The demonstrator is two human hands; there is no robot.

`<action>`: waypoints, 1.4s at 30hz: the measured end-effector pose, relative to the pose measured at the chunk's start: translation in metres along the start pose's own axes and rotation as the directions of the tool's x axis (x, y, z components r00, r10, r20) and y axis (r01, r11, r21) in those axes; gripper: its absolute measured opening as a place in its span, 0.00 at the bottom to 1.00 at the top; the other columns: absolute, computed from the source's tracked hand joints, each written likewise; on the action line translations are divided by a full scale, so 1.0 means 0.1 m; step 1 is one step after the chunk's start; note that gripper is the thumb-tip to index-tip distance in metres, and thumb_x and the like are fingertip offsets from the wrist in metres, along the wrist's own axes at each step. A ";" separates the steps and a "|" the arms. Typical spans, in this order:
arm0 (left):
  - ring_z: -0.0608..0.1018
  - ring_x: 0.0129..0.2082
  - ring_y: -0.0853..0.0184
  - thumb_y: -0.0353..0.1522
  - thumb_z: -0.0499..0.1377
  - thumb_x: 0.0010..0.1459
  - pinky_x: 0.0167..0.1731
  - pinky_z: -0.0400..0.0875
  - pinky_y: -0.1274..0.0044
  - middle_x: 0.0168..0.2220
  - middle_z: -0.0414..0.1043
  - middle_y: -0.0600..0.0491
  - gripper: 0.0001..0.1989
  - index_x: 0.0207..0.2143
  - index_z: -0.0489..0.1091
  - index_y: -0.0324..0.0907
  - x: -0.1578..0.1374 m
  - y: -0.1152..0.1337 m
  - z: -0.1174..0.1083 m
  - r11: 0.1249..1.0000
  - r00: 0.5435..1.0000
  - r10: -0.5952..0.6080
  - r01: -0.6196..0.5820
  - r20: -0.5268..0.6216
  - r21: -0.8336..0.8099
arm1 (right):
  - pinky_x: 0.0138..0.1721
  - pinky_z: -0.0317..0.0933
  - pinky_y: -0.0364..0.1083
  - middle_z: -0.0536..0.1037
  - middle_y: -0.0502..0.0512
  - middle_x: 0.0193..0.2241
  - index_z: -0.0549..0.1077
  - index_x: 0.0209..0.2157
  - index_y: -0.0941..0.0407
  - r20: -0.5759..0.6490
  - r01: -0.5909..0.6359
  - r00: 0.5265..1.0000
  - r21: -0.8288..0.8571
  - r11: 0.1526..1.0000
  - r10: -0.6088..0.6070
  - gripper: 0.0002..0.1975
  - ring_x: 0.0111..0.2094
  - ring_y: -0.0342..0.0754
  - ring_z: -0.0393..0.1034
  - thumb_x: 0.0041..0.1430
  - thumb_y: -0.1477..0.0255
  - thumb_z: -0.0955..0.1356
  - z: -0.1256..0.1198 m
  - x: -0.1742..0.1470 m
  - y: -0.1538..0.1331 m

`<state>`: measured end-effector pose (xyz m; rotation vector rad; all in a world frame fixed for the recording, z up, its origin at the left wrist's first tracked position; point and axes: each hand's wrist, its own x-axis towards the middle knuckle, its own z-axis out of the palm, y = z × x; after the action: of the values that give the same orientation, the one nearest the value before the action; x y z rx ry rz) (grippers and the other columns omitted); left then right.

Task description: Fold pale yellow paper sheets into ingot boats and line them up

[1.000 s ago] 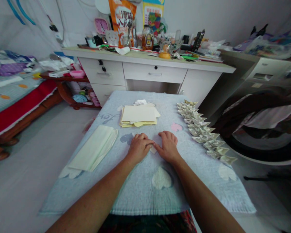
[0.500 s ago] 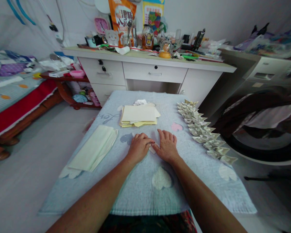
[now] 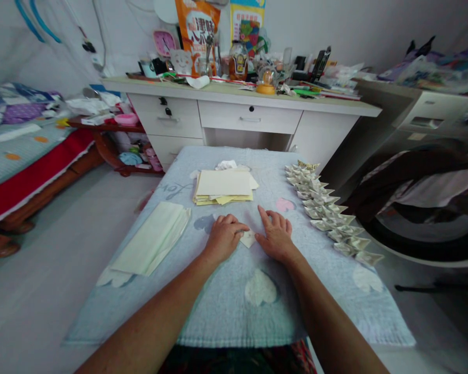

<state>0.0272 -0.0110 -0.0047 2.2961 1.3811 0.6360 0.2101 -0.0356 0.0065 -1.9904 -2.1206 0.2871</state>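
Observation:
A small folded piece of pale paper (image 3: pixel 248 239) lies on the cloth-covered table between my hands. My left hand (image 3: pixel 225 238) is closed over its left side, thumb pointing right along the upper edge, and hides part of it. At the paper's right side is my right hand (image 3: pixel 275 235), palm down, index finger stretched forward and thumb close to the paper's edge. Whether that thumb touches the paper I cannot tell. Beyond the hands sits a stack of cream paper sheets (image 3: pixel 223 183). Several folded paper boats (image 3: pixel 323 208) stand in rows at the right.
Longer pale green folded sheets (image 3: pixel 150 239) lie at the left of the table (image 3: pixel 226 322). A crumpled white paper (image 3: pixel 226 164) is behind the stack. At the back stands a white desk (image 3: pixel 253 115) crowded with jars and packets; a washing machine (image 3: pixel 425 124) is at the right.
My right hand has slid slightly right, away from my left, with its index finger more extended. More of the folded paper shows between the hands. The left hand stays nearly in place.

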 end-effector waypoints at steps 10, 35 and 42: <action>0.67 0.45 0.59 0.29 0.59 0.54 0.48 0.62 0.68 0.42 0.68 0.49 0.18 0.49 0.69 0.43 -0.03 -0.02 0.03 0.999 0.992 0.036 -0.036 -0.119 0.006 | 0.54 0.45 0.58 0.66 0.60 0.48 0.71 0.38 0.56 -0.148 0.168 0.977 0.105 0.980 -0.152 0.13 0.50 0.57 0.56 0.54 0.63 0.69 0.02 -0.01 -0.02; 0.69 0.26 0.72 0.34 0.61 0.52 0.27 0.62 0.81 0.25 0.67 0.57 0.08 0.33 0.70 0.38 -0.01 0.01 -0.08 0.638 0.986 -0.149 0.152 0.072 -0.755 | 0.38 0.55 0.45 0.67 0.49 0.27 0.70 0.26 0.56 -0.217 0.318 0.948 0.678 0.663 -0.232 0.09 0.33 0.45 0.63 0.59 0.69 0.66 -0.03 0.03 -0.09; 0.66 0.18 0.75 0.37 0.60 0.53 0.22 0.60 0.81 0.18 0.65 0.59 0.10 0.28 0.69 0.38 -0.04 0.06 -0.12 0.538 0.977 -0.163 0.205 0.138 -0.818 | 0.33 0.56 0.43 0.66 0.50 0.26 0.69 0.26 0.56 -0.134 0.216 0.973 0.815 0.538 -0.188 0.15 0.31 0.44 0.62 0.63 0.64 0.62 -0.04 0.02 -0.11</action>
<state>0.0235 -0.0159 0.0074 1.3521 0.9468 0.9112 0.2005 -0.0340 0.0138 -1.1483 -1.6517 0.9943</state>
